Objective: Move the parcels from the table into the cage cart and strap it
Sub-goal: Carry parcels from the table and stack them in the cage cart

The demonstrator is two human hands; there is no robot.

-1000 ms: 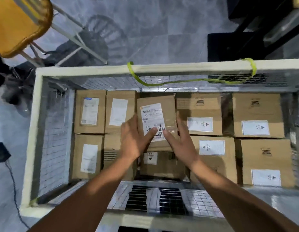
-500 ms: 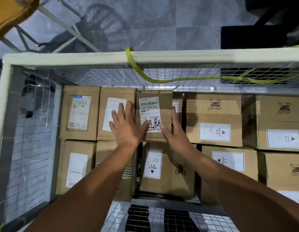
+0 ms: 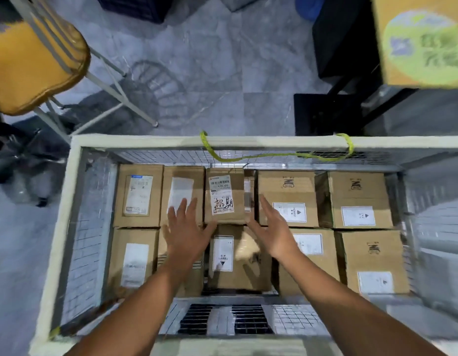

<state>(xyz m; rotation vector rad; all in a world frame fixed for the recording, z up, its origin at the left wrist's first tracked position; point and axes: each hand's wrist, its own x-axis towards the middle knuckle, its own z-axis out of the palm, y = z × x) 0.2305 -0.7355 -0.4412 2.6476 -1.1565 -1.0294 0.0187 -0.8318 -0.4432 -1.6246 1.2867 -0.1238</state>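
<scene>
From up here I look straight down into the cage cart (image 3: 58,227), its cream frame ringing mesh walls. On the far left sit two cardboard parcels with white labels (image 3: 138,195), one behind the other, tight to the left mesh. My left hand (image 3: 185,231) hovers just right of them, fingers spread, palm down and holding nothing, over the second column of boxes. Between my hands stands the small labelled parcel (image 3: 225,195) with handwritten black characters on its sticker, pushed up to the back mesh. It looks to ride higher than its neighbours, perched on the boxes beneath, with a dark gap on its right side. I judge that the main risk: if the cart rolls or the next box nudges it, it could tip into that gap or slide forward onto the upright heavy-marked box (image 3: 235,255) in front.

My right hand (image 3: 275,232) is also flat and empty, just right of that parcel, over the heavy-marked cartons (image 3: 287,199). Further right, two more columns (image 3: 358,201) fill the floor level.

The yellow-green strap (image 3: 274,155) hangs slack along the back rail, looped at two points. It could get buried behind the load, or snag on the mesh when I pull it across. Motion blur softens the near boxes, so I cannot tell how snugly they seat.
</scene>
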